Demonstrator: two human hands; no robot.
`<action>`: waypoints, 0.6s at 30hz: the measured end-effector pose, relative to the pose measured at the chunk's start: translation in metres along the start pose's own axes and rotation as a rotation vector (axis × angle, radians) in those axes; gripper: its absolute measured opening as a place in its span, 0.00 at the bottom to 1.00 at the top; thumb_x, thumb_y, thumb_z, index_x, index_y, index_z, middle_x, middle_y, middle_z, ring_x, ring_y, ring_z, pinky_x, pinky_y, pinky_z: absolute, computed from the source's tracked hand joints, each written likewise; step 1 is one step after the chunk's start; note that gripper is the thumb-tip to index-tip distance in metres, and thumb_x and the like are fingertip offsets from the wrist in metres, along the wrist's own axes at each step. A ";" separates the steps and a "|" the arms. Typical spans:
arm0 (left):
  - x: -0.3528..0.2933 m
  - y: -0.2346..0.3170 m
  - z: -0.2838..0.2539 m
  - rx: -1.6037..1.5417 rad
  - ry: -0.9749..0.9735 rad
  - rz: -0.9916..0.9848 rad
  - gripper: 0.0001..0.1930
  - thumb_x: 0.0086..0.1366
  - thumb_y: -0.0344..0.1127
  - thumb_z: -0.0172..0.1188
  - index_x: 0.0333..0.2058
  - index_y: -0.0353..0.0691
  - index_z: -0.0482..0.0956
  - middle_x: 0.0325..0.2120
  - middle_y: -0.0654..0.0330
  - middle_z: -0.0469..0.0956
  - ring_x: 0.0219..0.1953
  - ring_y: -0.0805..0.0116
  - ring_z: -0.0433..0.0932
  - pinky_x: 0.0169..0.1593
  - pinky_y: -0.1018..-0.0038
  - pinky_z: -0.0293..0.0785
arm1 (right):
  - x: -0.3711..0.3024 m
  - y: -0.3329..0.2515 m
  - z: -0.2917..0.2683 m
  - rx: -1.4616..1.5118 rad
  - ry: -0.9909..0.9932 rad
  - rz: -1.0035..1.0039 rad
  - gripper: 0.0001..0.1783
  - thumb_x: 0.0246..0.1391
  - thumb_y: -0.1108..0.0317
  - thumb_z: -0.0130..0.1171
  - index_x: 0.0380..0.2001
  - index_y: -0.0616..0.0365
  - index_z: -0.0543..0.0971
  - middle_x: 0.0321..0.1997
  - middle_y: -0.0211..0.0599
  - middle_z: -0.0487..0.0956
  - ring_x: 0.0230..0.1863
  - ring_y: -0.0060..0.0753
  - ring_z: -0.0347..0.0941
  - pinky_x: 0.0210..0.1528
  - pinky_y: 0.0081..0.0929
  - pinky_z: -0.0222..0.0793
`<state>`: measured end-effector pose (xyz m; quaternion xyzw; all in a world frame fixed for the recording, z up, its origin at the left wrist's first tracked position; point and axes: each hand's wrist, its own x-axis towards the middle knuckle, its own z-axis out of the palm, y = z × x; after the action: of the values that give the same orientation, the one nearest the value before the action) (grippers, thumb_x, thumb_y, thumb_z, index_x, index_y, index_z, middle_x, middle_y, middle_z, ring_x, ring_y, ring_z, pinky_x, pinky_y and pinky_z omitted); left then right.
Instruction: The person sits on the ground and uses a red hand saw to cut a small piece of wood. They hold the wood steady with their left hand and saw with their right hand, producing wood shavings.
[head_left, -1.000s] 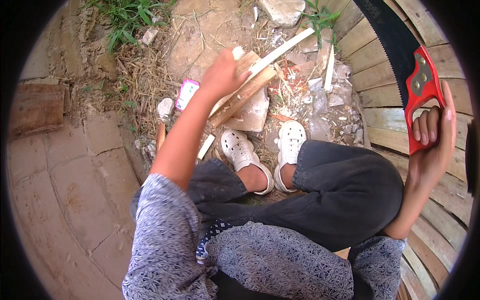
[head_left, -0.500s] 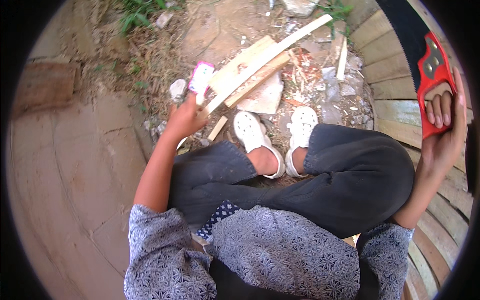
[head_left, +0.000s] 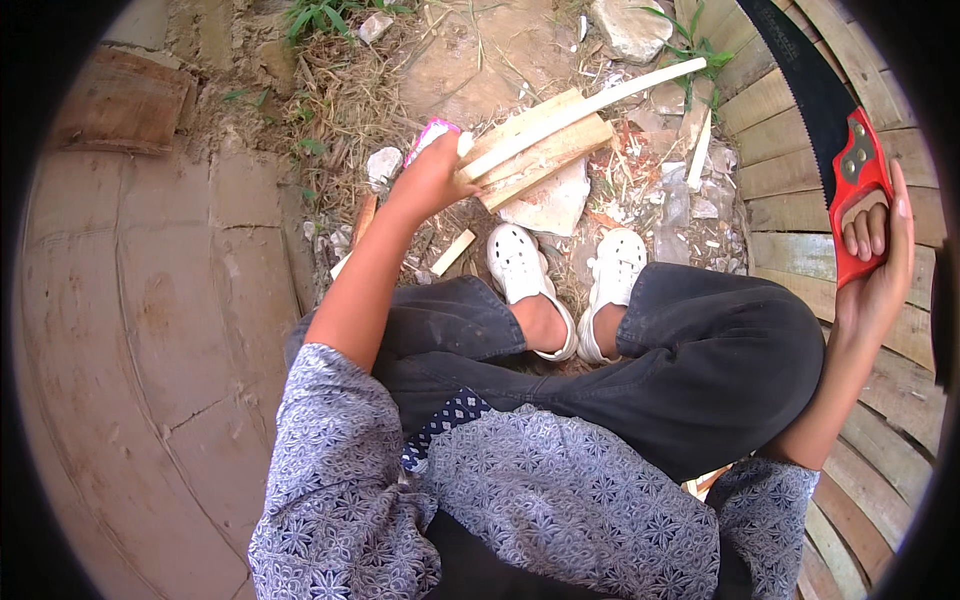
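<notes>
My left hand (head_left: 432,182) is closed around the near end of a long, thin wooden strip (head_left: 590,108). The strip slants up to the right, across two thicker pieces of wood: a pale board (head_left: 545,112) behind and a rough wooden block (head_left: 550,160) in front. Under the block lies a white stone slab (head_left: 552,203). A pink-and-white packet (head_left: 430,133) shows partly behind my left hand. At the far right, my right hand (head_left: 872,245) grips a handsaw (head_left: 862,165) by its red handle, and the dark toothed blade points upward.
My white clogs (head_left: 520,265) stand just before the slab. A small wood offcut (head_left: 453,252) lies left of them, with shavings and rubble around. A curved wall of wooden slats (head_left: 785,205) borders the right side; brown paving (head_left: 160,330) spreads left. Rocks (head_left: 630,28) lie at the back.
My left hand has moved forward and right, swinging the strip's near end away from me, so the strip lies flatter. The saw stays in my right hand, and the whole view has shifted slightly.
</notes>
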<state>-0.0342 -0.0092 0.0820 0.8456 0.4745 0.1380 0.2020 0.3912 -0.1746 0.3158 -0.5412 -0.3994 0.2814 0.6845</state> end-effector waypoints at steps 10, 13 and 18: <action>-0.088 -0.059 -0.030 0.192 -0.240 -0.240 0.27 0.50 0.37 0.75 0.45 0.35 0.71 0.35 0.43 0.81 0.40 0.39 0.80 0.44 0.53 0.76 | 0.003 0.004 -0.009 -0.007 0.022 0.023 0.29 0.71 0.63 0.47 0.66 0.73 0.64 0.20 0.18 0.54 0.21 0.11 0.52 0.26 0.14 0.54; -0.074 -0.046 -0.023 0.144 -0.186 -0.183 0.21 0.53 0.34 0.72 0.40 0.35 0.70 0.33 0.40 0.81 0.40 0.37 0.79 0.41 0.50 0.75 | 0.002 0.002 -0.005 0.021 0.001 0.005 0.28 0.71 0.63 0.47 0.66 0.73 0.64 0.20 0.18 0.54 0.21 0.12 0.52 0.26 0.14 0.54; -0.027 -0.033 -0.008 0.212 -0.201 -0.144 0.24 0.53 0.34 0.72 0.41 0.32 0.67 0.32 0.37 0.80 0.39 0.36 0.80 0.42 0.50 0.76 | 0.000 -0.002 -0.001 0.057 -0.026 -0.028 0.26 0.71 0.64 0.47 0.65 0.72 0.66 0.20 0.18 0.56 0.22 0.13 0.54 0.28 0.16 0.56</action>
<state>-0.0762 -0.0152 0.0720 0.8356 0.5230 -0.0127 0.1675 0.3920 -0.1755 0.3177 -0.5120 -0.4076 0.2902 0.6982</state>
